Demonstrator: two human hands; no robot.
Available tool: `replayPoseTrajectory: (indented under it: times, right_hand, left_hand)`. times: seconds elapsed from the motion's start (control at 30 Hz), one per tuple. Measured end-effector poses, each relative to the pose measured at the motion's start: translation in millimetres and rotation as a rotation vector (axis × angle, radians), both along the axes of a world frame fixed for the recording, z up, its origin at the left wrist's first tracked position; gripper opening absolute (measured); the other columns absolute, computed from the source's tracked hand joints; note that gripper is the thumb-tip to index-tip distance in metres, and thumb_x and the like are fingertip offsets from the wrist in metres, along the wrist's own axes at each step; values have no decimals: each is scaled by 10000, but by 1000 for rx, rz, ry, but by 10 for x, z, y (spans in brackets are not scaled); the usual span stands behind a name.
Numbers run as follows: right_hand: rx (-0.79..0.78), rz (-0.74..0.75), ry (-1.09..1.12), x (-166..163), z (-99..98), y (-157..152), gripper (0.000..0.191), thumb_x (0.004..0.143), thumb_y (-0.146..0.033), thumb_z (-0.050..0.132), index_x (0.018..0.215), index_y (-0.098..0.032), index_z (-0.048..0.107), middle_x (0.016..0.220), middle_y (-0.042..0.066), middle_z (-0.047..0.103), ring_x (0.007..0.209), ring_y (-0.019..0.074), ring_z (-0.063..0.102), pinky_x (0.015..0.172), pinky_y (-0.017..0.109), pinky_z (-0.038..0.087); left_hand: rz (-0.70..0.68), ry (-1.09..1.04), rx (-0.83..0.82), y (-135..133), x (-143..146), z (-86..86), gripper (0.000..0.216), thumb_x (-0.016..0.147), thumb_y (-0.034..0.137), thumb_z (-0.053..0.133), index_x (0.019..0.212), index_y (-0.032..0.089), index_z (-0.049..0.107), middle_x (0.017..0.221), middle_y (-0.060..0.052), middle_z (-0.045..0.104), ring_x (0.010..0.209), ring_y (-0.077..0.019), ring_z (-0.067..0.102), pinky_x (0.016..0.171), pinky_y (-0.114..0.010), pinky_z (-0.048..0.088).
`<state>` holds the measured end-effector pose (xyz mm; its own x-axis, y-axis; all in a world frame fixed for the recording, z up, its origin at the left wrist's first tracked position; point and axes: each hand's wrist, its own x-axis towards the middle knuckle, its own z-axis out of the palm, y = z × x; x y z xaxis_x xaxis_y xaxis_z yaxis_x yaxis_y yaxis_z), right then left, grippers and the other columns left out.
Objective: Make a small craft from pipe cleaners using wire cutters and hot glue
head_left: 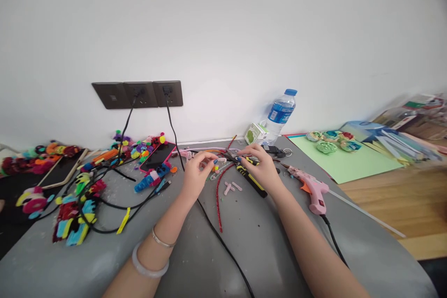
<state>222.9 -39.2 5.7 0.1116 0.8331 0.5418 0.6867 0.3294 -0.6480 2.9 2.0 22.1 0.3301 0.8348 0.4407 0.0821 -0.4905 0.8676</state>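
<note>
My left hand (198, 173) is closed in a pinch, thumb against fingers, beside a small pale pink piece (221, 160); I cannot make out what it grips. Opposite it, my right hand (262, 168) also has its fingertips drawn together, just over the black-and-yellow pliers (252, 181). Whatever lies in those fingers is too small to name. A red tinsel pipe cleaner (218, 195) curves over the grey table between the hands. Short pale pink pieces (228, 188) lie loose in front of the pliers.
A pink glue gun (317, 195) with a glue stick and cord lies right. Behind stand a water bottle (279, 114) and small box (254, 134). Green paper (356, 163) carries fabric-like flowers. Left are colourful fuzzy figures (75, 216), a pink-edged phone (158, 156) and black cables (209, 221).
</note>
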Motion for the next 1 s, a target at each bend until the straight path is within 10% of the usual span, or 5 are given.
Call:
replayPoseTrajectory:
  times: [0.5, 0.83, 1.0]
  right_hand:
    - [35, 254, 131, -207, 187, -88, 71, 867, -252, 651, 903, -220, 704, 887, 50, 627, 872, 204, 608, 778, 341, 486]
    - [-303, -302, -387, 144, -207, -21, 425, 774, -463, 661, 1109, -202, 651, 1071, 130, 627, 1007, 335, 559, 875, 470, 448]
    - [-378, -348, -508, 98, -307, -31, 577, 699, -502, 716, 1150, -150, 644, 1133, 156, 592, 1046, 363, 515, 907, 462, 435]
  left_hand:
    - [-57, 31, -27, 8, 46, -76, 136, 840, 166, 554, 870, 177, 687, 921, -54, 698, 816, -162, 643, 678, -240, 481]
    - [-27, -110, -208, 23, 37, -91, 72, 790, 209, 587, 847, 185, 624, 845, -25, 647, 746, -145, 634, 667, -238, 492]
    - [-7, -205, -364, 103, 17, -161, 128, 725, 250, 654, 823, 173, 622, 852, -27, 636, 757, -149, 640, 676, -245, 501]
